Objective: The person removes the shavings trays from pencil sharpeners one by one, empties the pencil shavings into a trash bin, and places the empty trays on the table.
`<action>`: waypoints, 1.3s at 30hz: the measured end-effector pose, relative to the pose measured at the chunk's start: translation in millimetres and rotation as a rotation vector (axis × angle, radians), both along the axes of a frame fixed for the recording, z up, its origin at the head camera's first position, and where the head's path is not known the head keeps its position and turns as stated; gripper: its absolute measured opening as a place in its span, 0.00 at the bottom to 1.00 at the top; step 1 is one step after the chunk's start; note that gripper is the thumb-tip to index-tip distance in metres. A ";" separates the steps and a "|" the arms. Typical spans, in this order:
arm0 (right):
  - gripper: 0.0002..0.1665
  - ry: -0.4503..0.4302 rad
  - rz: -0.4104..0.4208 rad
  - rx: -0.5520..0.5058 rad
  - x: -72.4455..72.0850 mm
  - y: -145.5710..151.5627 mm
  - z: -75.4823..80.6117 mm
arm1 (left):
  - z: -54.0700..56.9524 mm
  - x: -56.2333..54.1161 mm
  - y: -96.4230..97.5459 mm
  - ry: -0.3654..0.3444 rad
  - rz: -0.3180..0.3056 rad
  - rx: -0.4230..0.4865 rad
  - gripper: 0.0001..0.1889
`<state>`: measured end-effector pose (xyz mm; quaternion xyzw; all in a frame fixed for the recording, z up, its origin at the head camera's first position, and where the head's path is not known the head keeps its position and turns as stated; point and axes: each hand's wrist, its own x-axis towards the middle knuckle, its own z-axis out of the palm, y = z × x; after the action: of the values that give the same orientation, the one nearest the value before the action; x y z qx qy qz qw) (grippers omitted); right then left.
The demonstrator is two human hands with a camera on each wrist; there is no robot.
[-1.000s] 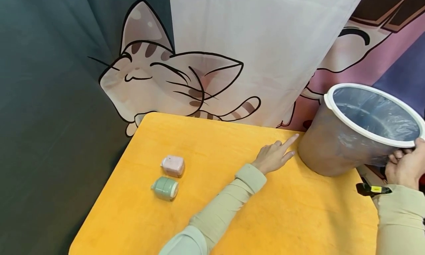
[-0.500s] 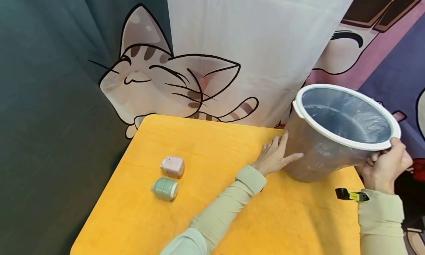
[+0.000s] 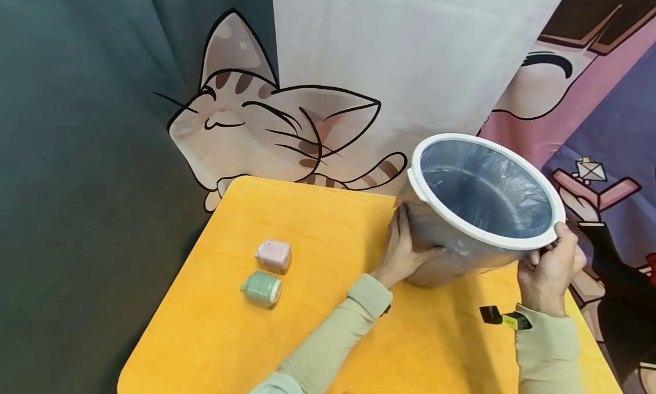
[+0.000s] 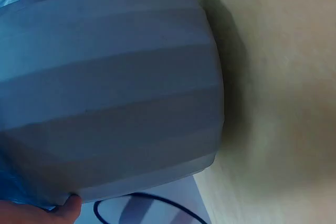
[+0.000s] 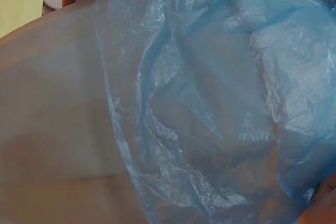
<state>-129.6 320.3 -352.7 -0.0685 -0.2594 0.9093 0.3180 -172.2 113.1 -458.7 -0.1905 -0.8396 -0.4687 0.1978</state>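
A grey trash can (image 3: pixel 451 266) with a white rim ring (image 3: pixel 463 226) is tilted over the right part of the yellow table. A thin see-through trash bag (image 3: pixel 492 195) lines it; in the right wrist view the bag (image 5: pixel 210 103) looks bluish and hangs down over the outside. My right hand (image 3: pixel 550 271) grips the rim at its right side, fingers partly hidden below it. With fingers spread, my left hand (image 3: pixel 402 251) presses the can's left wall. The left wrist view shows the can's ribbed wall (image 4: pixel 115 87); whether its base touches the table I cannot tell.
On the left part of the yellow table (image 3: pixel 328 223) lie a small pink container (image 3: pixel 274 255) and a small green one (image 3: pixel 262 290). Behind the table hangs a curtain (image 3: pixel 348 41) printed with a cartoon cat. A dark cable (image 4: pixel 157 199) loops below the can.
The trash can has moved left across the table with my right hand on its rim. My left hand, earlier apart from it with a finger pointing, now lies against its wall.
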 end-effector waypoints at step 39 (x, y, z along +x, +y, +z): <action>0.15 0.128 0.273 0.156 9.8 -106.9 -16.7 | -17.7 49.2 -114.6 -0.032 0.108 0.225 0.61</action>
<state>-119.8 213.5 -369.4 0.0506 -0.3154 0.9237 0.2117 -123.0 -1.5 -476.4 -0.1143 -0.7937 -0.5516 0.2294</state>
